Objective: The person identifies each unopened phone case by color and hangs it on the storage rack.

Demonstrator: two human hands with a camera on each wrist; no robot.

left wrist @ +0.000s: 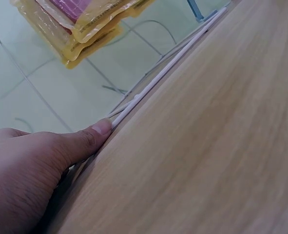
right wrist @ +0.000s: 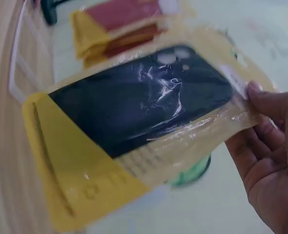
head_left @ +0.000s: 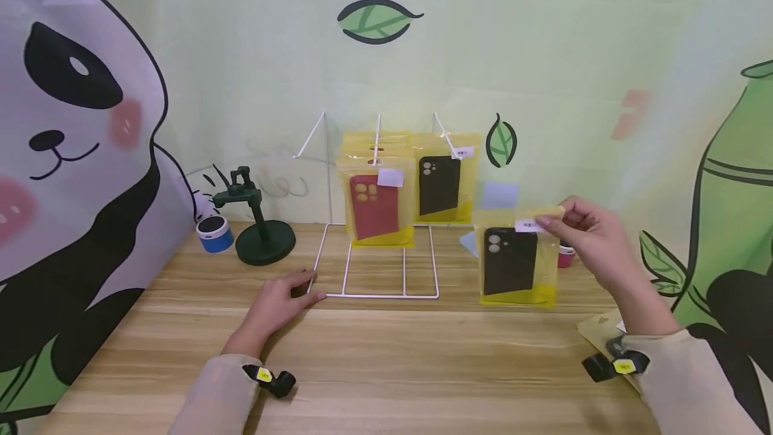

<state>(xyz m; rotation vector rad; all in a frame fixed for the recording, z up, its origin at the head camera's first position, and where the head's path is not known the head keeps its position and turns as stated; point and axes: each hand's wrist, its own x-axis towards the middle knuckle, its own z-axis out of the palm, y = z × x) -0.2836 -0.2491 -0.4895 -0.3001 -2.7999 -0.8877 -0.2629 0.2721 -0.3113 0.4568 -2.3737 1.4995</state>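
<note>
Head view: wooden table [head_left: 374,361], panda backdrop [head_left: 72,119] — left hand [head_left: 280,301] flat on wire rack [head_left: 377,291], right hand [head_left: 594,233] pinching black case packet [head_left: 513,264].

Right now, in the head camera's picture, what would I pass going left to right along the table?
Blue speaker → green stand → left hand on the white wire rack → red case packet → black case packet, pinched by the right hand.

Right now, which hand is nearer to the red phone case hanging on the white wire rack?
Left. The left hand rests on the rack's base at its front left corner, just below and left of the red phone case. The right hand is farther right, pinching the black case packet.
</note>
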